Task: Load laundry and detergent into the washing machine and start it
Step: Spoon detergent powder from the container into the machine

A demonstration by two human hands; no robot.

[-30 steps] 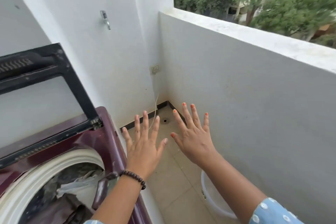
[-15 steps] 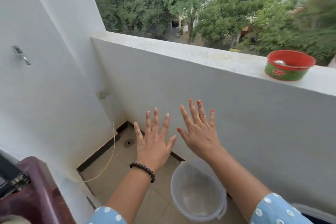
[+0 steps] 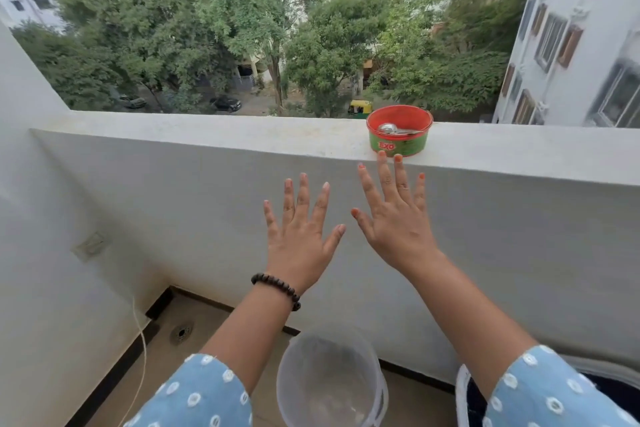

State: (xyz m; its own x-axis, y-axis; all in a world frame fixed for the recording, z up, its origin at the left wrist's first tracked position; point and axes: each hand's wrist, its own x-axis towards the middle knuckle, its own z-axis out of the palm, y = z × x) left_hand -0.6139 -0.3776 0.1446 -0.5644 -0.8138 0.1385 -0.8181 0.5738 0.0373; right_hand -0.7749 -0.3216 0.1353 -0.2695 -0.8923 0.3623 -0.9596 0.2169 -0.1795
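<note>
A round red-and-green tub (image 3: 399,141) with a metal spoon (image 3: 391,129) inside stands on top of the white balcony ledge (image 3: 214,135). My right hand (image 3: 394,218) is raised with fingers spread, its fingertips just below the tub's front. My left hand (image 3: 301,236), with a dark bead bracelet on the wrist, is also spread and empty, lower and to the left. The washing machine is out of view.
A translucent empty bucket (image 3: 329,378) stands on the tiled floor below my arms. Part of a second container with a white rim (image 3: 462,388) shows at the lower right. A floor drain (image 3: 181,333) and a thin white cord (image 3: 140,333) lie near the left wall.
The view has swung right and up, away from the washing machine, and the tub on the ledge has come toward the centre. Both spread hands have risen, the right one nearing the tub.
</note>
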